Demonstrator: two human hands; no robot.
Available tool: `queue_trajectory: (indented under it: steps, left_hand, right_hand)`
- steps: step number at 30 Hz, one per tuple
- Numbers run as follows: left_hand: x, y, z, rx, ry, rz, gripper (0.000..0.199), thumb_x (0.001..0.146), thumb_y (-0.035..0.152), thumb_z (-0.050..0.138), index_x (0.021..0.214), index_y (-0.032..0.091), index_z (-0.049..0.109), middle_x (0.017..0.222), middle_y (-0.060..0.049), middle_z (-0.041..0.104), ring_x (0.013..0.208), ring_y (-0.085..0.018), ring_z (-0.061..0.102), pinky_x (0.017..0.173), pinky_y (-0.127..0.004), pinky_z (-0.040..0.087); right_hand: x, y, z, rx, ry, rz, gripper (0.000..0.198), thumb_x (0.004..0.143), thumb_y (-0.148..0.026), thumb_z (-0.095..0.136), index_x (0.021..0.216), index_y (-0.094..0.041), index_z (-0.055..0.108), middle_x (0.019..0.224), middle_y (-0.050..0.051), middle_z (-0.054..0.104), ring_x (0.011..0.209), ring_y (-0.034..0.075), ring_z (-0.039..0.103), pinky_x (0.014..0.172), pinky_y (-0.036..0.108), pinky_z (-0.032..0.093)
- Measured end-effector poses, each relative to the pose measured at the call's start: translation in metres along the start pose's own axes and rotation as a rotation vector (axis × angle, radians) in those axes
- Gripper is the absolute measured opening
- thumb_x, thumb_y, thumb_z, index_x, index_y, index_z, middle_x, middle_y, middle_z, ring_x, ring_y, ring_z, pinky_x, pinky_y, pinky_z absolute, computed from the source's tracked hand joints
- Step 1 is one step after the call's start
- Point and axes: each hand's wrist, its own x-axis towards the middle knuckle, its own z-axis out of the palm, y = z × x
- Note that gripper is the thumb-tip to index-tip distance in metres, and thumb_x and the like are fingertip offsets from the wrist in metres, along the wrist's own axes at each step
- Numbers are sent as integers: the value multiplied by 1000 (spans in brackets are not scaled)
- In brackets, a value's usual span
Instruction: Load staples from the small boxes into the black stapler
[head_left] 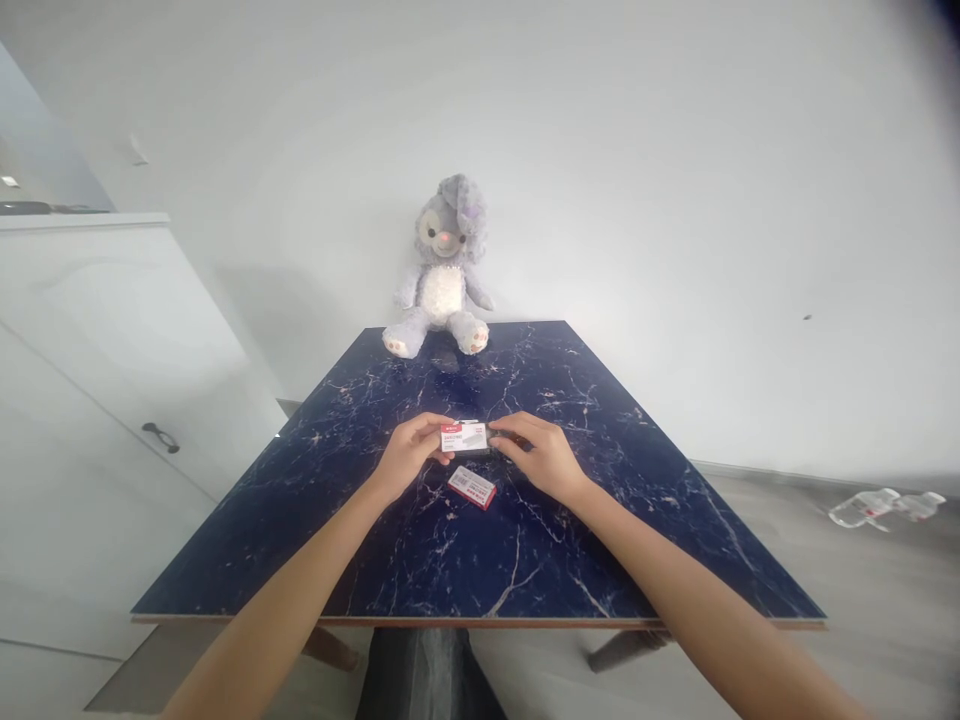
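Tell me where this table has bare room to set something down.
Bare table lies from right hand to right edge, left hand to left edge, and lower box to front edge. Crowded: between the hands, at the upper box, and where the toy sits.

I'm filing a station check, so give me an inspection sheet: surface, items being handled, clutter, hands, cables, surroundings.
Surface: dark-blue marbled tabletop.
Items handled: white-and-red box in hand; second box lying nearer the person.
Clutter: plush toy seated at the far edge.
Hands: left hand holds one end of the white-and-red box; right hand at the other.
Cables: nothing seen.
Surroundings: white cabinet left; wall behind; plastic bottles on the floor, right.
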Motion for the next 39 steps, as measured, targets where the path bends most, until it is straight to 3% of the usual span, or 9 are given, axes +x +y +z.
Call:
queue_trajectory:
  steps: [6, 9, 13, 18, 23, 28, 32, 37, 39]
  left_hand:
    - [-1, -1, -1, -36, -27, -56, 30, 84, 38, 70, 105, 16, 69, 95, -9, 73, 69, -16, 66, 63, -30, 55]
    - [0, -2, -2, -65, -16, -70, 31, 83, 39, 71, 105, 17, 69, 97, -9, 73, 70, -16, 66, 63, -30, 55]
    - [1, -1, -1, -87, -19, -66, 31, 83, 39, 72, 105, 17, 69, 96, -9, 73, 70, -16, 66, 63, -30, 54]
    - [0, 1, -1, -103, -16, -85, 30, 83, 37, 72, 104, 17, 69, 97, -9, 73, 70, -16, 66, 64, -29, 54]
    - [2, 5, -5, -250, 74, -82, 31, 79, 30, 76, 106, 17, 68, 97, -8, 73, 74, -16, 68, 68, -27, 55]
    - [6, 7, -12, -347, 153, -41, 30, 80, 28, 71, 107, 15, 67, 97, -9, 73, 74, -16, 68, 70, -28, 55]
    - [4, 8, -11, -312, 59, -66, 31, 77, 22, 67, 107, 13, 68, 95, -10, 73, 74, -17, 68, 65, -28, 54]
    - [-1, 10, -4, -166, -86, -112, 34, 79, 29, 72, 110, 15, 69, 102, -11, 72, 76, -17, 66, 67, -29, 53]
    - [-2, 11, -2, -106, -103, -106, 36, 78, 30, 75, 110, 16, 68, 106, -11, 71, 77, -16, 66, 70, -30, 54]
  right_hand:
    - [-1, 5, 0, -39, -21, 41, 24, 89, -32, 68, 112, -26, 68, 95, 3, 72, 71, 17, 64, 69, 31, 53]
    - [0, 6, -2, -57, -73, -24, 12, 92, -27, 64, 102, -25, 69, 97, 4, 71, 77, 17, 65, 72, 30, 52]
    - [0, 6, -2, -68, -80, -72, 14, 94, -20, 59, 100, -25, 70, 100, 3, 72, 83, 18, 66, 77, 31, 51]
    - [0, 1, -1, -30, 26, 48, 12, 92, -27, 63, 100, -25, 71, 91, 3, 71, 73, 17, 64, 68, 30, 51]
    - [3, 1, -7, 84, 208, 202, 20, 92, -40, 61, 99, -23, 68, 105, 8, 72, 87, 21, 67, 77, 35, 55]
    - [6, 14, -12, 281, 309, 364, 30, 85, -49, 68, 91, -21, 62, 98, 9, 72, 84, 22, 68, 77, 36, 56]
    - [6, 14, -10, 246, 255, 290, 26, 83, -44, 71, 78, -20, 61, 98, 8, 70, 86, 21, 67, 77, 34, 55]
    - [2, 1, -4, 85, 62, 22, 13, 91, -30, 61, 83, -24, 69, 101, 5, 71, 89, 19, 66, 77, 33, 53]
    - [1, -1, -1, 84, 43, 8, 11, 91, -28, 62, 84, -24, 70, 102, 5, 72, 87, 19, 67, 76, 33, 54]
